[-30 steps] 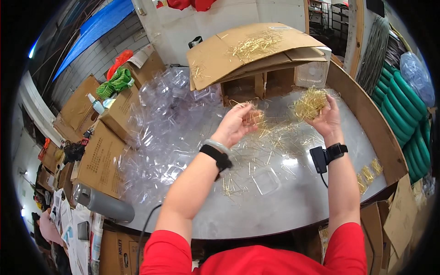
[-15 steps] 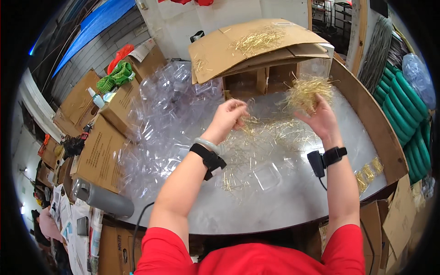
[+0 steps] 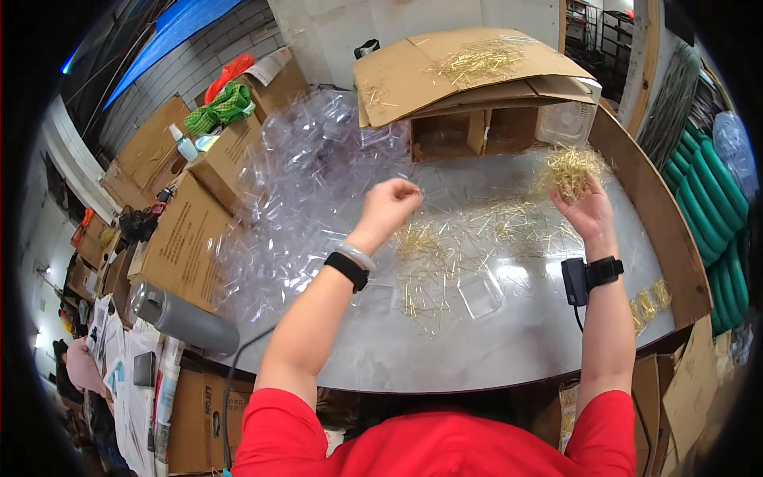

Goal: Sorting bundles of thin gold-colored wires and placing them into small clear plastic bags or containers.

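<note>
My right hand (image 3: 586, 211), palm up at the far right of the table, cradles a loose bunch of thin gold wire pins (image 3: 571, 170). Fingers and thumb curl about the bunch. My left hand (image 3: 388, 211) hovers over the table's middle with its fingertips pinched together. Whatever sits in that pinch is too small to make out. Below and right of it lies a small heap of gold pins (image 3: 416, 240), with many more scattered toward my right hand. A clear plastic piece (image 3: 481, 294) rests nearer to me among stray pins.
Clear plastic boxes (image 3: 310, 175) heap up on the left. A cardboard sheet (image 3: 429, 67) bearing pins covers a divided box (image 3: 445, 137) at the back. A wooden rim (image 3: 656, 215) borders the right, near pin bundles (image 3: 650, 305). A grey bottle (image 3: 187, 319) lies front left.
The whole view has shifted slightly. My left hand has drawn a little left, away from the scattered pins, still pinched. My right hand keeps the bunch in about the same place over the table.
</note>
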A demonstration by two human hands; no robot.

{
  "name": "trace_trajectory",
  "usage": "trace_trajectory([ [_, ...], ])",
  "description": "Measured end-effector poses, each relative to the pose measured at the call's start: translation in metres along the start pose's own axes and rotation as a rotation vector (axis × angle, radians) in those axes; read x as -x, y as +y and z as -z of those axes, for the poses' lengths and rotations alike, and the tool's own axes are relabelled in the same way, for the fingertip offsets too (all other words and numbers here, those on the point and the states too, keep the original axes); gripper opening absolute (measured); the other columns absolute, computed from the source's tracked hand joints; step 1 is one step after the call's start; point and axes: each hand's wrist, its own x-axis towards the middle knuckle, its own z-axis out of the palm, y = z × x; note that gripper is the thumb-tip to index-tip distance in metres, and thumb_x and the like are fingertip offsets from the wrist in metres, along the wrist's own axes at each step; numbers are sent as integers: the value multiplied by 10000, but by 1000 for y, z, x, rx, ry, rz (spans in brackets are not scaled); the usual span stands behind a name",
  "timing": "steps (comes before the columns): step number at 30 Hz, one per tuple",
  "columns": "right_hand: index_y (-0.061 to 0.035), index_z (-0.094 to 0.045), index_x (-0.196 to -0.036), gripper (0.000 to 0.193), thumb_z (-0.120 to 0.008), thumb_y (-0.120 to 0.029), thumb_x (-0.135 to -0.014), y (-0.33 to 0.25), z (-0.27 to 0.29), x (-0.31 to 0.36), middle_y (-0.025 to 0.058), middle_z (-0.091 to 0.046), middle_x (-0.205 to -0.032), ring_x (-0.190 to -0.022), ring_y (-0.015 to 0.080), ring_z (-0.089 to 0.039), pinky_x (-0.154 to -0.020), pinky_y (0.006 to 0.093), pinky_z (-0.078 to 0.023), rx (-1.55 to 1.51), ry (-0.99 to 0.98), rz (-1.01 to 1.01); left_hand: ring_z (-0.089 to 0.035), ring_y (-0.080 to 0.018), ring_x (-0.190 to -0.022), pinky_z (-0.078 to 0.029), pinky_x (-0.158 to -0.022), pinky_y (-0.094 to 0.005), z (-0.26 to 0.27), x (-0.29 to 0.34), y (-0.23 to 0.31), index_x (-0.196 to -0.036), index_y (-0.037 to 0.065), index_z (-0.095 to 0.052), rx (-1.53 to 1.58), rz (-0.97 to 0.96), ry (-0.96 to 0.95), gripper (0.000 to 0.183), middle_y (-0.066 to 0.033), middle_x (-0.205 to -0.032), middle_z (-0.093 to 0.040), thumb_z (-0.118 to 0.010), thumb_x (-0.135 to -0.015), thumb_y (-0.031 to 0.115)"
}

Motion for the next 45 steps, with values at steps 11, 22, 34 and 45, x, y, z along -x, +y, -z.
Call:
trace_trajectory([
  [11, -145, -587, -1247, 307, -640, -278, -975, -57, 39, -3, 63, -603, -1321, -1264, 284, -510, -1131, 594, -288, 108, 153, 160, -626, -136, -905, -555, -796, -282, 7, -5, 16, -1277, 19, -547, 873, -38, 98, 326, -119, -1162, -640, -612, -959, -9],
  [22, -163, -573, -1315, 331, -570, -320, -1024, -70, 43, 0, 47, -575, -1359, -1251, 249, -508, -1113, 523, -318, 201, 207, 209, -616, -131, -824, -532, -751, -256, 41, -27, -4, -1216, 7, -594, 793, -46, 175, 286, -96, -1073, -654, -596, -935, -49],
  [34, -151, -543, -1344, 391, -639, -284, -990, -86, 47, -2, 81, -551, -1388, -1314, 294, -468, -1123, 575, -329, 85, 255, 310, -584, -148, -701, -469, -581, -255, 62, -39, -62, -971, 18, -586, 1047, 329, 363, 194, -62, -836, -607, -746, -862, 4],
  [45, -187, -539, -1354, 527, -687, -442, -918, -80, 29, 1, 65, -486, -1423, -1334, 294, -421, -1152, 609, -224, 201, 347, 305, -513, -229, -1246, -407, -1033, -477, 39, -11, -18, -1291, 35, -598, 178, 401, 179, 418, -75, -1289, -603, -688, -933, 231],
])
